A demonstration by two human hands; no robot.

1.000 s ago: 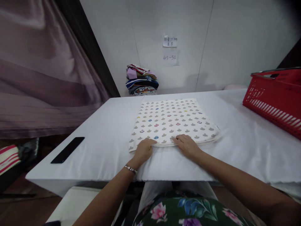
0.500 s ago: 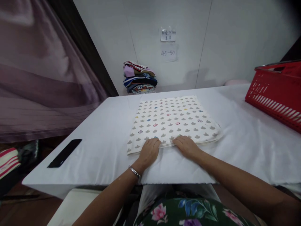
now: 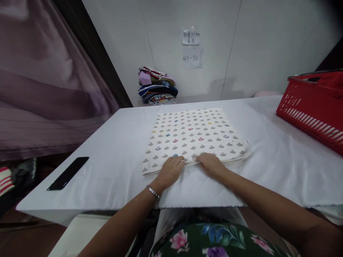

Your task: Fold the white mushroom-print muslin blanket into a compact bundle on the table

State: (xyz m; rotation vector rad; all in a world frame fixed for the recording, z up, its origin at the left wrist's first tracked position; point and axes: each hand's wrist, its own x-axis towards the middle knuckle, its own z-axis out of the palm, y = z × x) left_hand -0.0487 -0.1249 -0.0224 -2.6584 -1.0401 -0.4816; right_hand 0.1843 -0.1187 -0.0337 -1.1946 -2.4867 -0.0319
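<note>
A folded white tablecloth [image 3: 184,134], printed with grey shapes and a few coloured ones, lies flat in layers on the white-covered table. At the middle of its near edge, my left hand [image 3: 171,169] has its fingers on top and curled round the layers; a silver band is on that wrist. Just to the right, my right hand [image 3: 210,164] grips the same edge in the same way. A short stretch of layered edge shows between the two hands. Both thumbs are mostly hidden.
A red plastic basket [image 3: 312,110] stands at the table's right. A black phone-like slab [image 3: 69,173] lies near the left edge. Folded fabrics [image 3: 158,87] are stacked behind the table against the wall, under paper signs [image 3: 192,58]. A mauve curtain [image 3: 50,82] hangs at left.
The view has shifted slightly, so most things sit a little further left. Both hands stay on the tablecloth's near edge, with hardly any movement against it.
</note>
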